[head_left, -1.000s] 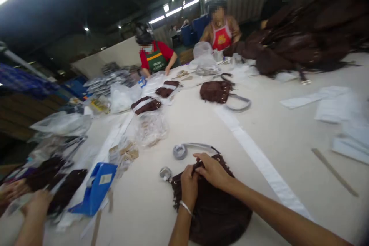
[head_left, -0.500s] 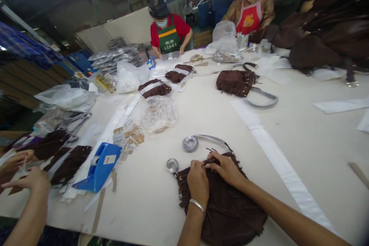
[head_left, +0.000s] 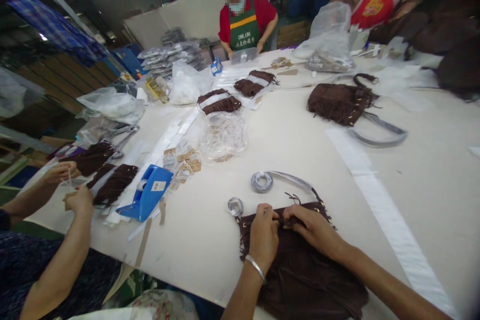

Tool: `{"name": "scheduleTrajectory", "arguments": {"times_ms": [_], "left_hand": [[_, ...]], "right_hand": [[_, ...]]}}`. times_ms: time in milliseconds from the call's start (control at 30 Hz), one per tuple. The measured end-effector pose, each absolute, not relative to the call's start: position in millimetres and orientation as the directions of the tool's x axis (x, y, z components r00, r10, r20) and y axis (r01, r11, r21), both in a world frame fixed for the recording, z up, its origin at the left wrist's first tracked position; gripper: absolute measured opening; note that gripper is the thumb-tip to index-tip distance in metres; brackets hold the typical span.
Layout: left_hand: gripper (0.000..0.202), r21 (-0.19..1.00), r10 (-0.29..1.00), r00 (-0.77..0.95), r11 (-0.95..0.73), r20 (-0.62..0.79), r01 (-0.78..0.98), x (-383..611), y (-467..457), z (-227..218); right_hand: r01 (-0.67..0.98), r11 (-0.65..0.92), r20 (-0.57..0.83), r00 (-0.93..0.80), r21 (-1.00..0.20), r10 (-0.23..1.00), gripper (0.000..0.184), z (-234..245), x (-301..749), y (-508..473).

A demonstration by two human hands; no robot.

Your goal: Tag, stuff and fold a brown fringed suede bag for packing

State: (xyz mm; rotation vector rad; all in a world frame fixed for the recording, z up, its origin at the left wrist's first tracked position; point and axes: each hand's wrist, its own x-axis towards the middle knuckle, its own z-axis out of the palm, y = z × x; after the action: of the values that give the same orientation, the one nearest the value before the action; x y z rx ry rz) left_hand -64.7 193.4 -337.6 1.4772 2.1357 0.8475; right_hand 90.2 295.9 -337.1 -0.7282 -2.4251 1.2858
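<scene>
A dark brown fringed bag lies flat on the table right in front of me. My left hand, with a silver bangle on the wrist, is closed on the bag's upper edge. My right hand pinches the same edge a short way to the right. The fingers hide the exact bit they grip. Beyond the bag lies its strap, wrapped in grey and ending in a coil. A smaller wrapped roll sits at the bag's left corner. Thin dark cords stick up behind my right hand.
On the left, a co-worker's hands hold a small tag near a blue tape dispenser. Tags and a clear plastic bag lie mid-table. Another fringed bag and a white strip are to the right. Two people work opposite.
The view has swung left, so the table things appear further right and more of the co-worker at left shows. My fingertips are slightly further apart on the bag's edge.
</scene>
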Motion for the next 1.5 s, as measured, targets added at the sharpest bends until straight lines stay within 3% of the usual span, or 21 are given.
{"name": "scheduleTrajectory", "arguments": {"times_ms": [133, 200, 300, 367, 533, 633, 733, 833, 1033, 1300, 1400, 1500], "left_hand": [[0.036, 0.457, 0.900, -0.432, 0.412, -0.065, 0.788, -88.1, 181.6, -316.0], [0.038, 0.348, 0.904, -0.406, 0.427, -0.136, 0.835, -94.5, 180.3, -308.1], [0.023, 0.267, 0.909, -0.367, 0.410, -0.197, 0.872, -95.0, 182.0, -305.6], [0.014, 0.240, 0.911, -0.365, 0.404, -0.190, 0.883, -91.5, 181.0, -309.7], [0.016, 0.242, 0.948, -0.318, 0.315, -0.029, 0.918, -81.3, 163.5, -328.2], [0.015, 0.339, 0.919, -0.387, 0.342, 0.076, 0.877, -78.8, 154.8, -334.0], [0.013, 0.493, 0.885, -0.465, 0.391, 0.032, 0.777, -78.5, 153.6, -333.1], [0.015, 0.571, 0.868, -0.495, 0.423, -0.035, 0.703, -78.2, 153.8, -332.3], [0.019, 0.500, 0.927, -0.356, 0.252, 0.122, 0.829, -77.9, 146.6, -343.6], [0.016, 0.591, 0.896, -0.410, 0.242, 0.168, 0.770, -73.4, 147.1, -346.6], [0.016, 0.524, 0.910, -0.324, 0.149, 0.260, 0.838, -69.8, 147.0, -347.1], [0.017, 0.398, 0.911, -0.168, 0.005, 0.376, 0.918, -67.9, 144.1, -347.1]], "right_hand": [[0.188, 0.578, -0.029, -0.962, -0.794, 0.273, 0.033, -304.2, 91.4, 323.9], [0.205, 0.529, -0.072, -0.962, -0.824, 0.262, 0.038, -299.3, 80.4, 341.3], [0.318, 0.497, -0.160, -0.928, -0.807, 0.335, 0.036, -306.5, 51.3, 361.4], [0.352, 0.510, -0.241, -0.932, -0.785, 0.272, 0.033, -313.9, 30.9, 368.8], [0.475, 0.269, -0.527, -0.831, -0.838, -0.175, 0.032, -324.8, -1.4, 375.8], [0.555, 0.226, -0.599, -0.741, -0.801, -0.302, 0.031, -330.3, -12.6, 376.2], [0.569, 0.206, -0.604, -0.722, -0.796, -0.336, 0.021, -334.1, -20.5, 373.9], [0.567, 0.213, -0.605, -0.731, -0.796, -0.316, 0.017, -334.2, -23.8, 370.1], [0.648, 0.106, -0.654, -0.726, -0.754, -0.215, 0.015, -339.8, -24.9, 355.5], [0.699, -0.104, -0.673, -0.712, -0.708, -0.202, 0.021, -348.9, -33.5, 336.2], [0.650, -0.134, -0.637, -0.760, -0.748, -0.128, 0.023, -345.7, -36.8, 330.3], [0.602, -0.173, -0.579, -0.798, -0.779, -0.168, 0.024, -342.6, -35.3, 333.1]]}}
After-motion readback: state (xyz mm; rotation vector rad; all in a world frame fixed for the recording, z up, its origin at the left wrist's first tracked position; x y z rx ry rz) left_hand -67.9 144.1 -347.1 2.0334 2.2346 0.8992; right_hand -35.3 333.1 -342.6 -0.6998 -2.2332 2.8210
